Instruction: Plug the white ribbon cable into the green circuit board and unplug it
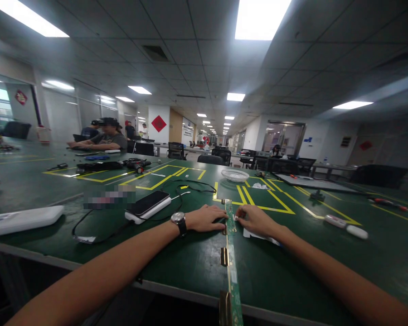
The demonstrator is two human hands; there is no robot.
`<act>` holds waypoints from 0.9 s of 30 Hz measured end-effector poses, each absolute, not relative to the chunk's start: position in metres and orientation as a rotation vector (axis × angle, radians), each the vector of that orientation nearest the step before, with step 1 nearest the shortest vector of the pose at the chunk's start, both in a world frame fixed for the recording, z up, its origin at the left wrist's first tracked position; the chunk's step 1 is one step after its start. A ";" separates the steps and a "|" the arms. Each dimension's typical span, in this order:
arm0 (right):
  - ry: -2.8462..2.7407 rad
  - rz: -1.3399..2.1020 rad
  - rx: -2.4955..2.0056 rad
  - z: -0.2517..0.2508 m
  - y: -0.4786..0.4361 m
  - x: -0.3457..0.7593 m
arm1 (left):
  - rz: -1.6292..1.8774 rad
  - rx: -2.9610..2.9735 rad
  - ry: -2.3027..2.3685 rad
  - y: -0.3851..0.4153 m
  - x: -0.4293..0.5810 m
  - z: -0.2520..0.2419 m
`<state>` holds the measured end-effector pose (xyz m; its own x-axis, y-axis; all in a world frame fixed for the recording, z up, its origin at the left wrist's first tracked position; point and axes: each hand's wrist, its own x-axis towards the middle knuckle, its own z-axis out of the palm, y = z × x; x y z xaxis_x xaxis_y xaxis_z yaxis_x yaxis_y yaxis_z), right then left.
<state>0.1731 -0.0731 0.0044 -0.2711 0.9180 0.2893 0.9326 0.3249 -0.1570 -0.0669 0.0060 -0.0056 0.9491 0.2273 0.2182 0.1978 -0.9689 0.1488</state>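
A long narrow green circuit board strip (pixel 231 267) lies on the green table mat (pixel 292 267), running from the table's near edge away from me. My left hand (pixel 206 218), with a wristwatch on its wrist, rests curled against the strip's left side, fingers pressed on it. My right hand (pixel 255 218) is closed in a pinch at the strip's right edge, on a small part too tiny to name. A white sheet (pixel 258 236) lies under the right wrist.
A phone on a white power bank (pixel 148 204) with black cables lies to the left. A white flat case (pixel 22 220) sits far left, a white mesh bowl (pixel 235 174) beyond, white sticks (pixel 347 226) to the right. Other people sit at the table's far left.
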 end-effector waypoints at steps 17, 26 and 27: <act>-2.342 -0.023 -1.475 0.002 -0.070 0.176 | 0.300 2.909 0.338 0.009 -0.066 -0.006; -2.357 0.003 -1.418 0.001 -0.069 0.178 | 0.244 2.853 0.347 0.010 -0.063 -0.004; -2.351 -0.003 -1.422 0.002 -0.069 0.179 | 0.239 2.854 0.350 0.010 -0.063 -0.004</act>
<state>0.1790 -0.0692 0.0016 -0.4082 0.8514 0.3295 0.8523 0.4847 -0.1966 -0.0629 0.0099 -0.0037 0.9576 0.2569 0.1307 0.2147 -0.9384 0.2709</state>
